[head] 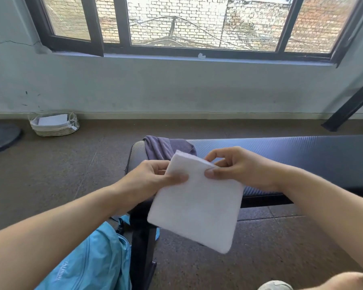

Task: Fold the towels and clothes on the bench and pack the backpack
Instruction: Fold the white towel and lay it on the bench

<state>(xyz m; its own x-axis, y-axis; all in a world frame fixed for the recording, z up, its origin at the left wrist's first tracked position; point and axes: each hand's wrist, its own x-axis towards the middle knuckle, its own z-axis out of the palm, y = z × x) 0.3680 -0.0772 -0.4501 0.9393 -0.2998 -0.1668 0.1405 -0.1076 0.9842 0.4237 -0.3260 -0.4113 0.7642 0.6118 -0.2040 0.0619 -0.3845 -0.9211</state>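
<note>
A small white towel (197,204), folded into a flat rectangle, hangs in the air in front of the bench. My left hand (153,176) pinches its upper left edge and my right hand (239,168) pinches its upper right edge. Behind it a purple-grey garment (161,148) lies crumpled on the left end of the dark padded bench (291,151). A light blue backpack (92,262) stands on the floor at the lower left, beside the bench leg.
A woven basket (55,125) with white cloths sits on the floor by the wall at left. A dark round mat (0,137) lies at the far left. A black metal frame (352,105) leans at the right. A shoe (275,285) shows at the bottom right.
</note>
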